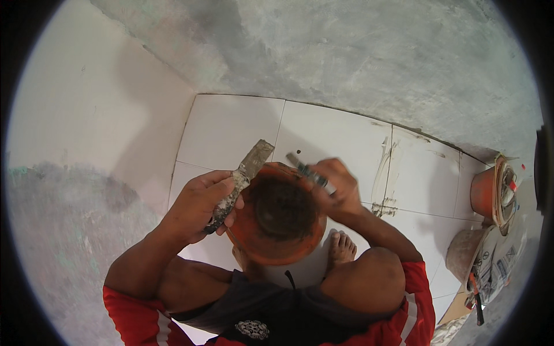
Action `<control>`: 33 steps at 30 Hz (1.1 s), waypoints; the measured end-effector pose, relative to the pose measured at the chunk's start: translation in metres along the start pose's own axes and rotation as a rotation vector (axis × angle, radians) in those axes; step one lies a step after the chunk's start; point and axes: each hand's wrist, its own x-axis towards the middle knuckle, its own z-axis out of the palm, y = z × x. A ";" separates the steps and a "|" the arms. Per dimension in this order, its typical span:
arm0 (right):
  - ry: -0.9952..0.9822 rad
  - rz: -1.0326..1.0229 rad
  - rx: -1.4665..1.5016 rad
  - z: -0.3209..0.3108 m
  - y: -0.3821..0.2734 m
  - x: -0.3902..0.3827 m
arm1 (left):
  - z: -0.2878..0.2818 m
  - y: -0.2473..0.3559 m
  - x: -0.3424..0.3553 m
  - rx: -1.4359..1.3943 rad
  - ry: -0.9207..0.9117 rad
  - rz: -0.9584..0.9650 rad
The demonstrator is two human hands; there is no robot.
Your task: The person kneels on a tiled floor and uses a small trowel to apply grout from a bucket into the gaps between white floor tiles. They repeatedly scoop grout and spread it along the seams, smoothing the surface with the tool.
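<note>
My left hand [210,199] is wrapped round the crusted handle of a putty knife [257,157], whose flat grey blade points up and to the right. Dried grey mortar coats its blade and neck. My right hand [336,181] is closed on a narrow tool [311,175] with a dark grip and a short, dull blade tip; motion blur hides its exact kind. Both tools are apart, held above the far rim of an orange bucket [277,252]. Dark grey material [283,207] lies inside the bucket, which stands between my feet.
White floor tiles [231,127] carry dark smears right of centre. Bare plastered walls [358,63] rise ahead and at the left. On the right stand another orange bucket [482,193] and a greyish bucket [461,254], with an orange-and-black-handled tool [477,297] beside the latter.
</note>
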 end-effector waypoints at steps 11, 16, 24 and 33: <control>-0.345 0.208 0.508 -0.004 -0.009 0.010 | 0.010 0.004 0.002 0.223 0.049 0.015; -0.015 0.643 0.759 -0.026 0.039 -0.024 | 0.005 0.004 0.011 0.216 0.186 0.061; 0.707 0.958 0.054 -0.128 0.217 -0.063 | -0.003 -0.001 0.022 0.227 0.272 0.047; 0.321 0.678 -0.711 -0.016 0.282 0.007 | 0.000 -0.005 0.031 0.219 0.222 0.055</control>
